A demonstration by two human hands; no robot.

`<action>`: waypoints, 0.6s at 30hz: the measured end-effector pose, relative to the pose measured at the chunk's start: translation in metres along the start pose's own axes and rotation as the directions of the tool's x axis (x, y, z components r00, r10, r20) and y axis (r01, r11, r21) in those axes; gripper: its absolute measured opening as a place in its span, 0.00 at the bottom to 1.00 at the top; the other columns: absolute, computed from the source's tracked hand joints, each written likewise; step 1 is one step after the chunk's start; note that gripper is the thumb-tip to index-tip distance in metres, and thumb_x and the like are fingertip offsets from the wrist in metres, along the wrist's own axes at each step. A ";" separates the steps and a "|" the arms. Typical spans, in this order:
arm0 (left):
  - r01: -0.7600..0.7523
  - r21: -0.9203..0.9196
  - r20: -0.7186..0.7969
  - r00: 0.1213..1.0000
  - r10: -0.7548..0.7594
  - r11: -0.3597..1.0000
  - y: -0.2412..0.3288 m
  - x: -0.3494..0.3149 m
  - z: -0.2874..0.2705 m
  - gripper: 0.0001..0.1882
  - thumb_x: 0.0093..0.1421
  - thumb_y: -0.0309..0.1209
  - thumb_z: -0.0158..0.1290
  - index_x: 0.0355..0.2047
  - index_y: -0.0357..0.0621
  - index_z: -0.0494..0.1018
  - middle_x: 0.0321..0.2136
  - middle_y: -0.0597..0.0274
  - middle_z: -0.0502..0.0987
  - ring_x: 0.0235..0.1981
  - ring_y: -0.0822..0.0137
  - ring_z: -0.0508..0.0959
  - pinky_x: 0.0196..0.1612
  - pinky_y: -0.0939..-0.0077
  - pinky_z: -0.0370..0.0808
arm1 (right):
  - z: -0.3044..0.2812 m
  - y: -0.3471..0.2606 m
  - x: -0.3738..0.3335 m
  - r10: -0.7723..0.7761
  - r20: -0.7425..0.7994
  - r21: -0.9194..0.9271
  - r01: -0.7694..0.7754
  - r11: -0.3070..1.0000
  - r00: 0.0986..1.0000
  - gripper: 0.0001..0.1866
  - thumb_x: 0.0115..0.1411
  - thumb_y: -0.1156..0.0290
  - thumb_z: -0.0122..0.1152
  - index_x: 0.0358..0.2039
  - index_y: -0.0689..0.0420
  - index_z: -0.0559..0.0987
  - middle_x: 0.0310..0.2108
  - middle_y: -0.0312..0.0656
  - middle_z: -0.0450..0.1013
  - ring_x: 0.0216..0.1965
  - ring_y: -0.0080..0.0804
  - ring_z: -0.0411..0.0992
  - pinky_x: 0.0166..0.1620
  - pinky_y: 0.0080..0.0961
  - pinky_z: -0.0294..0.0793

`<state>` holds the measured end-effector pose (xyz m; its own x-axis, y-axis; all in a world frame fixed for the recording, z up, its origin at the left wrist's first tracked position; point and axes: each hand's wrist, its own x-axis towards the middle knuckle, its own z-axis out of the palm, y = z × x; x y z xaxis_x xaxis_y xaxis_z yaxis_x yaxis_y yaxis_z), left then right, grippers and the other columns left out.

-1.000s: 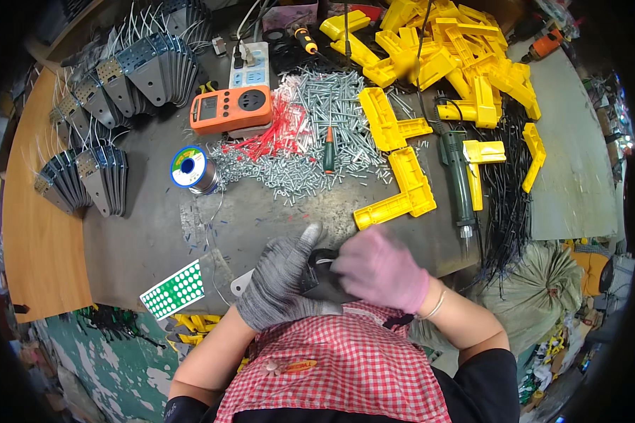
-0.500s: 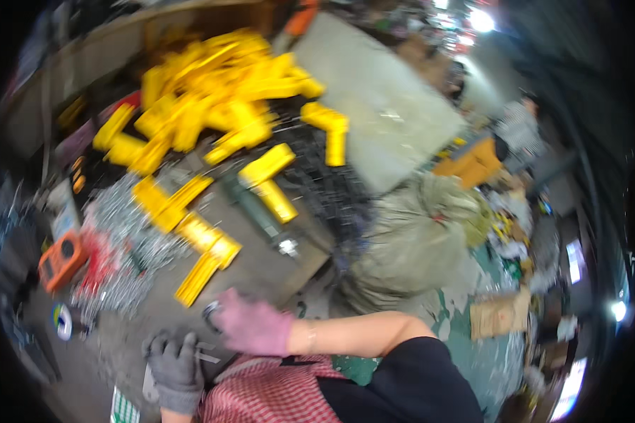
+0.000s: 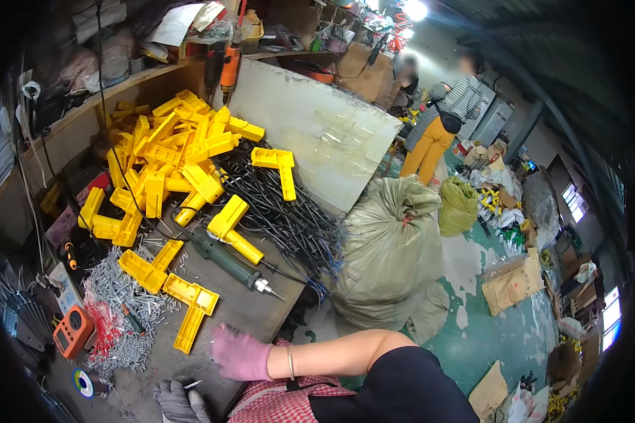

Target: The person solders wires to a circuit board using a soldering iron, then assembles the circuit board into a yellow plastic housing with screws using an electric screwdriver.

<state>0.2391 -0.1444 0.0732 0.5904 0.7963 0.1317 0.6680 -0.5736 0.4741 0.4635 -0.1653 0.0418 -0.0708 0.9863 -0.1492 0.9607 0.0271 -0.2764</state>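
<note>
My right hand [image 3: 238, 352], in a pink glove, is over the near edge of the workbench [image 3: 254, 317]. Its fingers curl downward, and whatever they may hold is hidden. Lower and to the left, my left hand [image 3: 179, 402] wears a grey glove and is partly cut off by the lower edge. Its fingers are bent, with a small pale sliver [image 3: 192, 384] at them, too small to name. Closest to the right hand is an open yellow plastic L-shaped housing half [image 3: 192, 303]; another yellow housing half [image 3: 150, 269] adjoins it. Beyond them lies a dark green electric screwdriver [image 3: 226, 259].
A heap of yellow housings [image 3: 183, 144] and black cables [image 3: 282, 211] fill the far bench. Loose screws [image 3: 123, 303], an orange meter [image 3: 73, 331] and a wire spool [image 3: 88, 383] are left. A tied sack [image 3: 388, 247] stands right; a person [image 3: 451, 106] stands behind.
The view has shifted and sharpened. Both hands sit lower in the picture, the left one now partly cut off. The dark round thing seen at my right fingers no longer shows.
</note>
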 end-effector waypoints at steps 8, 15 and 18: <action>-0.170 0.066 -0.362 0.914 0.182 0.983 -0.060 -0.008 0.059 0.21 0.65 0.40 0.59 0.47 0.31 0.76 0.42 0.40 0.79 0.41 0.42 0.79 0.50 0.48 0.77 | -0.008 -0.034 0.015 -0.042 -0.116 0.923 0.123 0.366 0.992 0.21 0.57 0.69 0.67 0.47 0.61 0.70 0.37 0.39 0.69 0.35 0.25 0.70 0.39 0.22 0.74; -0.137 0.029 -0.313 0.939 0.139 0.990 -0.048 0.001 0.051 0.10 0.65 0.30 0.56 0.41 0.35 0.78 0.31 0.45 0.77 0.30 0.45 0.76 0.39 0.51 0.73 | 0.008 -0.021 0.037 -0.266 -0.019 0.884 0.141 0.446 0.964 0.22 0.56 0.67 0.67 0.50 0.61 0.74 0.35 0.40 0.72 0.32 0.27 0.72 0.37 0.28 0.74; -0.125 0.003 -0.289 0.950 0.120 0.992 -0.038 0.004 0.048 0.06 0.64 0.26 0.55 0.39 0.37 0.78 0.26 0.47 0.77 0.26 0.46 0.74 0.35 0.53 0.71 | 0.013 -0.017 0.033 -0.179 -0.111 0.781 0.197 0.592 0.978 0.21 0.57 0.68 0.65 0.51 0.60 0.75 0.36 0.45 0.75 0.33 0.39 0.75 0.37 0.34 0.76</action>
<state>0.2379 -0.1291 0.0141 0.5101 0.7428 0.4336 0.5905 -0.6690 0.4513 0.4417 -0.1349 0.0295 -0.2110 0.9774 0.0085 0.3454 0.0827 -0.9348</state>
